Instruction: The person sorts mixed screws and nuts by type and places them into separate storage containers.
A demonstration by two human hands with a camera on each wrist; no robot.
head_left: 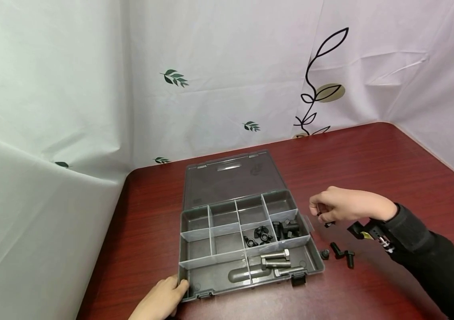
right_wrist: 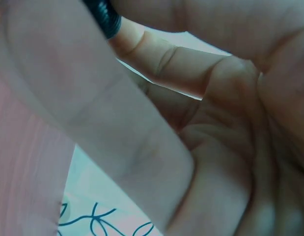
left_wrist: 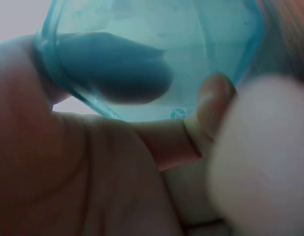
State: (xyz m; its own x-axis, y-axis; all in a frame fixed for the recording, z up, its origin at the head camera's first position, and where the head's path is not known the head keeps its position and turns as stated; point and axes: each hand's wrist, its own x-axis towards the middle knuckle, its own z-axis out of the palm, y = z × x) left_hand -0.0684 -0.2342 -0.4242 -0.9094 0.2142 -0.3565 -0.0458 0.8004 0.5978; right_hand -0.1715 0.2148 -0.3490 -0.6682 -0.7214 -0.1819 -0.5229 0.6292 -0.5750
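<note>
A grey plastic compartment box point(head_left: 227, 273) lies on the table with its lid laid back. My left hand point(head_left: 164, 297) grips its near left corner, thumb inside the wall; the left wrist view shows the thumb through the clear plastic point(left_wrist: 210, 29). Right of the box, my right hand point(head_left: 340, 204) pinches a black bolt point(right_wrist: 105, 17) above the table, most of it hidden by the fingers. Below that hand, several black bolts point(head_left: 350, 259) lie loose on the table. Silver bolts point(head_left: 276, 263) rest in the front compartment. Black bolts point(head_left: 289, 227) and black nuts point(head_left: 264, 238) fill two middle-row compartments.
The transparent grey lid point(head_left: 232, 182) lies flat behind the box. A black latch point(head_left: 298, 280) juts from the front edge. The red-brown table point(head_left: 371, 164) meets a white curtain point(head_left: 219, 53) with leaf prints behind and at the sides.
</note>
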